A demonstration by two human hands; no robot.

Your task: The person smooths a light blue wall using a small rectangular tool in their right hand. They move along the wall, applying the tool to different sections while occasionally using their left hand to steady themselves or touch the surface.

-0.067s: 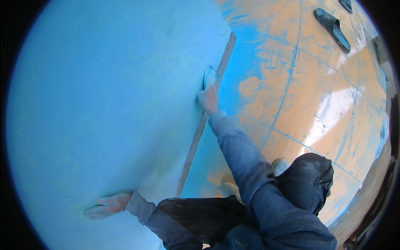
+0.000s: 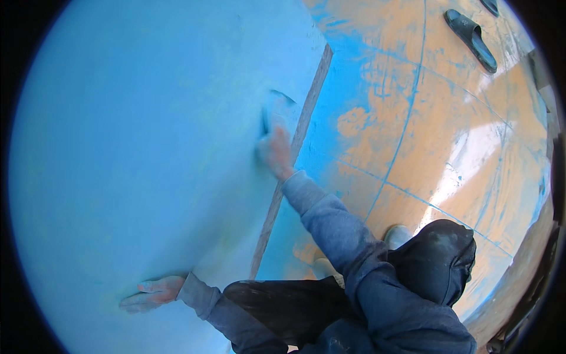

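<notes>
My right hand is stretched out and grips a small pale blue pad, pressed flat against the light blue wall; both are blurred by motion. They sit just left of the brown strip where wall meets floor. Lower down, my left hand lies flat on the same wall, fingers spread, holding nothing. Both sleeves are grey-blue.
Orange floor tiles smeared with blue dust fill the right side. A black sandal lies at the top right, with another at the very top edge. My dark trousers and pale shoes are at the lower right.
My right hand and the pad have slid a little left and down along the wall. The left hand has stayed in place.
</notes>
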